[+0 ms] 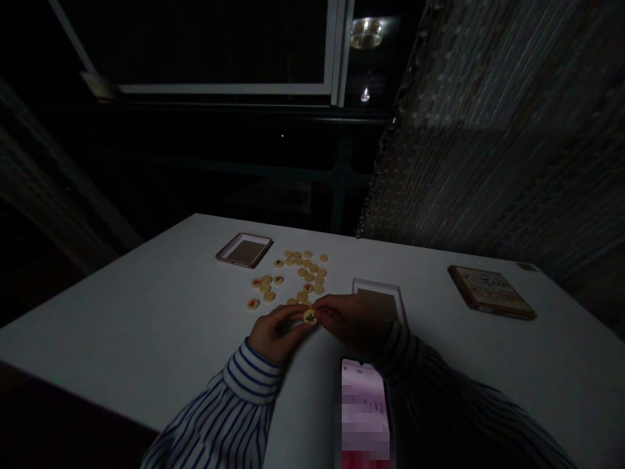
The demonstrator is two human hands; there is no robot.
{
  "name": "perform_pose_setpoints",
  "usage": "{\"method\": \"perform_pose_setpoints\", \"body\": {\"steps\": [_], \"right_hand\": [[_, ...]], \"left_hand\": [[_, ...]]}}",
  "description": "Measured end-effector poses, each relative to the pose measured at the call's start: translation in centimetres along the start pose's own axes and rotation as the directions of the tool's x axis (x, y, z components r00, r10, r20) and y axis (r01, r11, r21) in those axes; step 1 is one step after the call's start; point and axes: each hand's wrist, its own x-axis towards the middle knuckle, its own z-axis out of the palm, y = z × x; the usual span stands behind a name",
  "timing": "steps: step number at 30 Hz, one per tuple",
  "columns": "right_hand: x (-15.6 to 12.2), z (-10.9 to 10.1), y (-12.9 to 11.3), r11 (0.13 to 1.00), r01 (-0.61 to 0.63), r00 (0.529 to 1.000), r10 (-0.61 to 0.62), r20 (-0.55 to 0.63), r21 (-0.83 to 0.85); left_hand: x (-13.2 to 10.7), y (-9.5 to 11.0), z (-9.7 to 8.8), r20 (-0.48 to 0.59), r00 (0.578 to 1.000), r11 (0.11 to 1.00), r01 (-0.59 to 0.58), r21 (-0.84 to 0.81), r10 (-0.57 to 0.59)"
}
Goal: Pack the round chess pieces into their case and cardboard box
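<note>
A round wooden xiangqi piece (310,317) with a black character faces me, pinched between my two hands above the white table (146,306). My left hand (277,331) has its thumb and fingers on the piece's left side. From the right, my right hand (349,318) grips the same piece with its fingertips. Just beyond my fingers lie several loose pieces (307,264), most with blank sides up. A few show red characters, such as the red-marked piece (252,304) at the left edge of the group.
An open box part (244,250) sits at the back left. A pale-rimmed tray (398,296) is partly hidden behind my right hand. At far right lies a printed box lid (491,291). A lit phone (364,397) lies near my right forearm. A bead curtain (493,143) hangs beyond the table.
</note>
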Motion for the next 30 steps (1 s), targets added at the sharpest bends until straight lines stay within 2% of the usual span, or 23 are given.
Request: {"method": "perform_pose_setpoints", "body": {"steps": [5, 9, 12, 18, 25, 30], "right_hand": [[-0.2, -0.6, -0.3, 1.000, -0.017, 1.000, 0.017, -0.010, -0.004], [-0.5, -1.4, -0.2, 0.997, -0.039, 0.995, 0.033, -0.094, -0.061], [-0.6, -2.0, 0.1, 0.997, -0.052, 0.988, 0.042, -0.146, -0.065], [-1.3, -3.3, 0.9, 0.994, -0.108, 0.980, 0.106, -0.171, -0.006], [-2.9, -4.3, 2.1, 0.991, -0.134, 0.968, 0.136, -0.209, 0.023], [-3.8, -4.3, 2.6, 0.989, -0.147, 0.960, 0.148, -0.237, 0.022]], "left_hand": [[-0.1, 0.3, 0.2, -0.024, 1.000, 0.998, 0.018, -0.056, -0.020], [-0.1, 0.7, 0.2, -0.049, 0.998, 0.995, 0.047, -0.083, -0.051], [0.0, 0.9, 0.3, -0.033, 0.995, 0.987, 0.087, -0.132, -0.092], [0.1, 1.9, 0.5, -0.006, 0.987, 0.961, 0.154, -0.229, -0.159], [0.6, 2.9, 1.0, -0.027, 0.991, 0.977, 0.122, -0.176, -0.129], [1.4, 3.4, 1.7, 0.013, 0.996, 0.991, 0.093, -0.094, -0.092]]}}
